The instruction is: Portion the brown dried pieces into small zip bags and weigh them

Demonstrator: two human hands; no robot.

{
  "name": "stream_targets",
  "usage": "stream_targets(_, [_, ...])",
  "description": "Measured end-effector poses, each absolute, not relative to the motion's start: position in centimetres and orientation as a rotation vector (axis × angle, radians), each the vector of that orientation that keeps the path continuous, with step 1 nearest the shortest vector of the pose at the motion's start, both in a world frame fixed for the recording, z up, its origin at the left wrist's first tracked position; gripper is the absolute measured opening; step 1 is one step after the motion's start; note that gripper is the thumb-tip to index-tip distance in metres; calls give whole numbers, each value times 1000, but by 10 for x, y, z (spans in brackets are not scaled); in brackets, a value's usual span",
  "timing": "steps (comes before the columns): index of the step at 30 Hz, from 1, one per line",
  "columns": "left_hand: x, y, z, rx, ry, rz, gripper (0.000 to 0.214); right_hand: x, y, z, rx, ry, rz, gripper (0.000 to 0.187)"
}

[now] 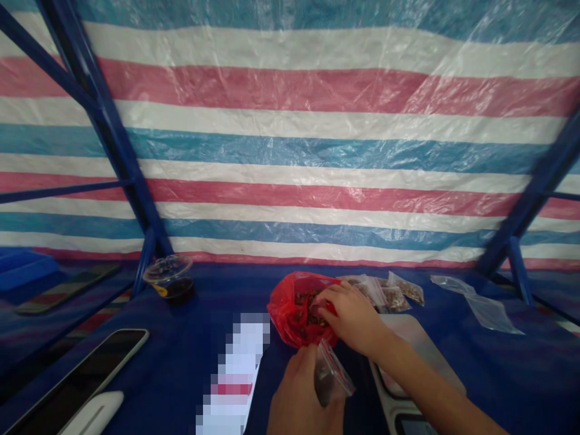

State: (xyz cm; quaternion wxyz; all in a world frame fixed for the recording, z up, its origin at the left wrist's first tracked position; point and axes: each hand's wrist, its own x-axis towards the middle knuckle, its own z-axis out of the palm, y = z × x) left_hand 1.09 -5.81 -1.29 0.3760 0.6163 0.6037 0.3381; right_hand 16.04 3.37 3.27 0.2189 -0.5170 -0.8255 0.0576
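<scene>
A red plastic bag (pixel 285 302) stands with its mouth open, showing small brown dried pieces (pixel 302 297) inside. Into it reaches my right hand (pixel 351 314), its fingers curled and closed among the pieces; what lies between the fingertips is partly hidden. In front of the red bag, my left hand (pixel 296 386) grips a small clear zip bag (pixel 333 377), which looks dark inside. Beneath my right forearm is a scale (pixel 401 338) with a light metal plate and a display at its near end.
Filled zip bags (pixel 394 296) lie behind the scale, flat clear bags (pixel 487 311) to the right. At left are a clear cup (pixel 170 281) with dark contents, a phone (pixel 86 377), a white device (pixel 93 414) and a blurred-out white strip (pixel 235 368). Blue metal posts (pixel 122 151) flank striped sheeting (pixel 317 139).
</scene>
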Motion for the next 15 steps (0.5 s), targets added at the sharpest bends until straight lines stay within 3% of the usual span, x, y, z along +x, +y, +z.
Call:
stream_targets(3, [4, -58, -18, 1680, 1585, 844, 54, 155, 44, 27, -1450, -2341, 156, 12])
stream_targets(8, [4, -54, -23, 1801, 1475, 832, 47, 156, 36, 29, -1421, -2337, 178, 8])
stream_targets(15, [11, -53, -30, 1808, 1466, 865, 51, 157, 31, 31, -1470, -2094, 684, 5])
